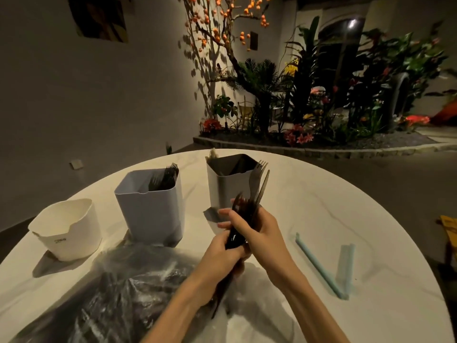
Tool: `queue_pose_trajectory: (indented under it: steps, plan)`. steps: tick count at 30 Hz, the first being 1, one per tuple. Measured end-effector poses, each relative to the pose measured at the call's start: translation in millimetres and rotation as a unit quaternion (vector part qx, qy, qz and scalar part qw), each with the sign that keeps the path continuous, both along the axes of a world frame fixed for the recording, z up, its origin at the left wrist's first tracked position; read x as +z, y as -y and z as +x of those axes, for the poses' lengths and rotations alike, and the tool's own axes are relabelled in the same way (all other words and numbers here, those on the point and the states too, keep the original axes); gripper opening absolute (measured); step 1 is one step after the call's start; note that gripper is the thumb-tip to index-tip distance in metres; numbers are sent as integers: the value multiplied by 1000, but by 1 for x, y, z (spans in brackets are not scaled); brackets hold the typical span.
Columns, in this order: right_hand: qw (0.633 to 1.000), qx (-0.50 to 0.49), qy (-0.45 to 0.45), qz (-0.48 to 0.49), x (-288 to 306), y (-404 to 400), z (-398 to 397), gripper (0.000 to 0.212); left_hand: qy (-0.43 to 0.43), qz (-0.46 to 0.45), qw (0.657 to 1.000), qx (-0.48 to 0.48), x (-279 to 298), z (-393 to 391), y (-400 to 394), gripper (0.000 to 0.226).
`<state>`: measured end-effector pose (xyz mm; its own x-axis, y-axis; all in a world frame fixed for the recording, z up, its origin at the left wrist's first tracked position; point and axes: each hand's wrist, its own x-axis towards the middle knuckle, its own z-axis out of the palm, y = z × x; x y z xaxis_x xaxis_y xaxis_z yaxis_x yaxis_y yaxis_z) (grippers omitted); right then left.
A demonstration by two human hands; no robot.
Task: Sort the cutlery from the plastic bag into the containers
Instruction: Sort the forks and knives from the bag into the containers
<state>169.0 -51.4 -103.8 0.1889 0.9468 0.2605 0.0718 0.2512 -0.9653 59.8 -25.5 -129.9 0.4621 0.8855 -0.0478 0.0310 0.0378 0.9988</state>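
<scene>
We see a round white table (pixel 321 194) carrying a white tub (pixel 66 229) near its left edge, two grey containers (pixel 150 209) (pixel 227 184) toward the far edge, a plastic bag (pixel 128 288) at the near edge, and a blue clip (pixel 321 268) toward the right edge.

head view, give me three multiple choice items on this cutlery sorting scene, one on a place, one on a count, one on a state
1. Where does the short white container stand?
A. left of the two tall ones
B. between them
C. on the plastic bag

2. How many containers stand on the table?
A. two
B. three
C. five

3. What is the state of the hands?
A. both lie flat on the table
B. both grip a bundle of black cutlery
C. one reaches into a container

Answers:
1 A, it sits at the far left, beside the left tall container and the right tall container.
2 B, one short and two tall.
3 B, the left hand and right hand are curled round the cutlery bundle above the plastic bag.
</scene>
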Motion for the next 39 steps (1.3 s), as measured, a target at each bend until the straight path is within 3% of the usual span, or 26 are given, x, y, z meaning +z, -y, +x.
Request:
queue_pose_trajectory:
  steps: [4, 6, 10, 16, 21, 27, 32, 35, 37, 39]
  plan:
    - [998, 37, -38, -38, -1, 2, 16, 34, 98, -93, 987, -92, 9, -7, 3, 22]
    - [995, 39, -69, -56, -2, 2, 18, 35, 114, -92, 984, -102, 9, -9, 4, 23]
    - [996, 1, -83, -43, 0, 5, 14, 33, 91, -50, 992, -72, 9, -9, 10, 32]
    - [993, -5, -98, -68, -5, 0, 16, 36, 95, -50, 993, -52, 13, -6, 14, 27]
    - [991, -81, -101, -16, -4, -2, 22, 44, 89, -43, 994, -47, 11, -6, 10, 28]
    - [950, -181, -256, 6, 1, -3, 33, 48, 55, -46, 996, -55, 8, -8, 9, 36]
    - [942, -131, -309, -24, 1, -2, 36, 58, 20, 10, 997, -78, 0, -5, 7, 33]
    - [957, -80, -278, -32, 0, -1, 32, 50, 47, -4, 996, -81, -4, -6, 3, 34]
    - [970, -103, -218, -32, -3, -1, 28, 37, 47, -4, 996, -81, -5, -6, 1, 34]
    - [961, -149, -233, -14, -2, 1, 28, 31, 43, -7, 996, -81, -7, -6, 0, 34]
